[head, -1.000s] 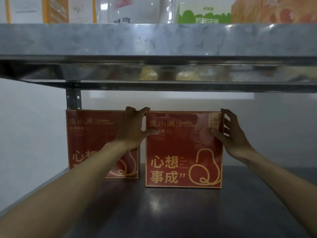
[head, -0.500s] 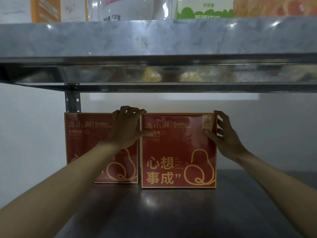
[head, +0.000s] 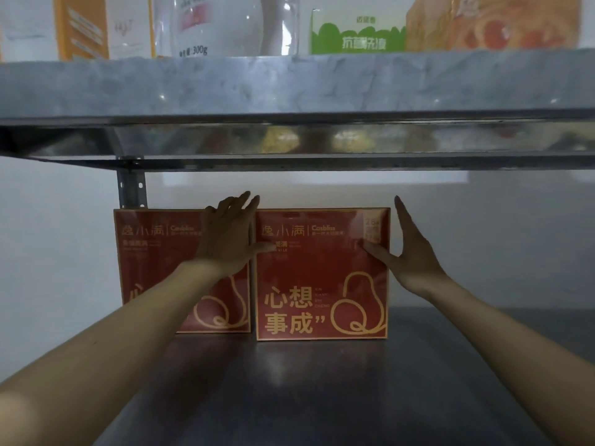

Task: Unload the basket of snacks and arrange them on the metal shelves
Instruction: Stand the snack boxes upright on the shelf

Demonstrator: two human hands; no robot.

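Two flat red boxes with gold lettering stand upright side by side at the back of the dark metal shelf (head: 322, 397). The right red box (head: 322, 275) stands slightly nearer than the left red box (head: 151, 262). My left hand (head: 228, 239) is at the right box's upper left corner, fingers straight and spread, thumb lying on its front. My right hand (head: 409, 252) is beside its upper right edge, fingers straight and pointing up, thumb touching the front face. Neither hand grips the box.
An upper metal shelf (head: 289, 88) runs across just above the hands and carries an orange-and-white carton (head: 96, 27), a clear bag (head: 225, 24), a green-and-white pack (head: 357, 33) and an orange box (head: 492, 20). A shelf post (head: 130, 185) stands at back left.
Both hands have let go of the right box's top corners and their fingers have straightened. The box moved left, up against the left box, and now stands by itself.
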